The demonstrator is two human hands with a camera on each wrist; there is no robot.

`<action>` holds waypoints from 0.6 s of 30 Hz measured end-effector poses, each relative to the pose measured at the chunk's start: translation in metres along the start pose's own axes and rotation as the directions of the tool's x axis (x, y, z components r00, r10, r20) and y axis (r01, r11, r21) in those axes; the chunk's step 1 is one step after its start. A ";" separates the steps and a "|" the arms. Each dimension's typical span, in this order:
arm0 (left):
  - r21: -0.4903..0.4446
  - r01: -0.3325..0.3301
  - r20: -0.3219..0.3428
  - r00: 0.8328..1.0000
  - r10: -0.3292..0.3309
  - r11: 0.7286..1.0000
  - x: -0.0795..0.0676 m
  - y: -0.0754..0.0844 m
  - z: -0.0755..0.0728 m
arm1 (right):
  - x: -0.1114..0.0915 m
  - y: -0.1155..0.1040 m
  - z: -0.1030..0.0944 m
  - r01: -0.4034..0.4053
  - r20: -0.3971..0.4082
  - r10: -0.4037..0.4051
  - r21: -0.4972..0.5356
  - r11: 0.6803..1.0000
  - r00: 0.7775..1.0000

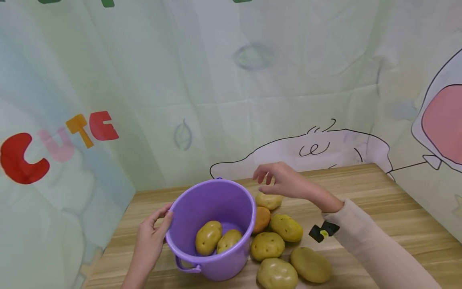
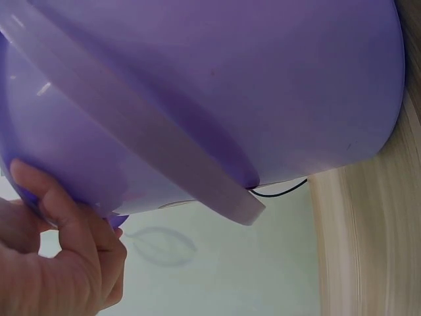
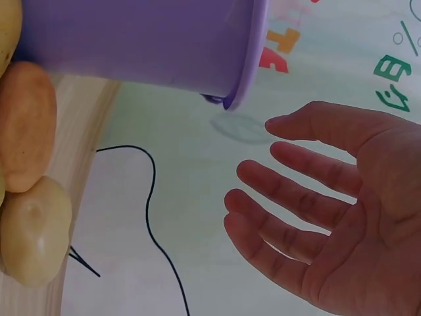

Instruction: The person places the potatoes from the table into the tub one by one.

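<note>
A purple bucket [image 1: 231, 267] stands on the wooden table, its mouth tilted toward the head camera. Two yellow potatoes [image 1: 208, 238] lie at its bottom. With thumb and fingers my left hand [image 1: 153, 233] grips the bucket's left rim; in the left wrist view this hand [image 2: 69, 247] is at the rim beside the bucket handle [image 2: 145, 128]. My right hand [image 1: 283, 180] hovers above a pale potato [image 1: 270, 202] behind the bucket's right side. Nothing is in that hand [image 3: 329, 210], and its fingers are spread and slightly bent in the right wrist view.
Right of the bucket lie several yellow potatoes [image 1: 267, 246] and an orange-brown one [image 1: 262, 220], partly hidden by the bucket. A printed curtain [image 1: 151, 100] rises behind the wooden table [image 1: 390, 216]. On the right sleeve [image 1: 368, 237] is a black patch.
</note>
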State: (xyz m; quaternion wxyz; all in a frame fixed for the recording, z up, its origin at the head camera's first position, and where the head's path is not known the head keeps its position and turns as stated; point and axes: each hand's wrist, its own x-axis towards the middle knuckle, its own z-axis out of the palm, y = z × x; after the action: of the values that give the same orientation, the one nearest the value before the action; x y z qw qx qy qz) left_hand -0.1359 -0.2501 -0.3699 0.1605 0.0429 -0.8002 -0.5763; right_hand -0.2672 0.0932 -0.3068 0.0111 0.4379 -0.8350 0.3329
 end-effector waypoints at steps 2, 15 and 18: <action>-0.006 0.001 -0.001 1.000 -0.001 1.000 0.000 0.000 0.000 | 0.000 0.004 0.001 -0.012 -0.004 0.012 -0.001 1.000 1.000; -0.019 0.002 0.012 1.000 -0.002 1.000 0.002 -0.002 -0.002 | 0.000 0.029 0.009 -0.067 0.005 0.067 0.010 0.998 0.998; -0.020 0.001 0.011 1.000 -0.001 1.000 0.002 -0.002 -0.002 | 0.000 0.033 0.011 -0.081 0.019 0.081 0.003 0.997 0.997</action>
State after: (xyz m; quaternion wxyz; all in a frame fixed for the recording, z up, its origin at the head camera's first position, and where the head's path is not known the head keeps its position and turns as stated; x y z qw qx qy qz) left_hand -0.1370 -0.2532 -0.3708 0.1564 0.0385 -0.7951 -0.5847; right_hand -0.2882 0.1002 -0.3335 -0.0112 0.4069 -0.8514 0.3308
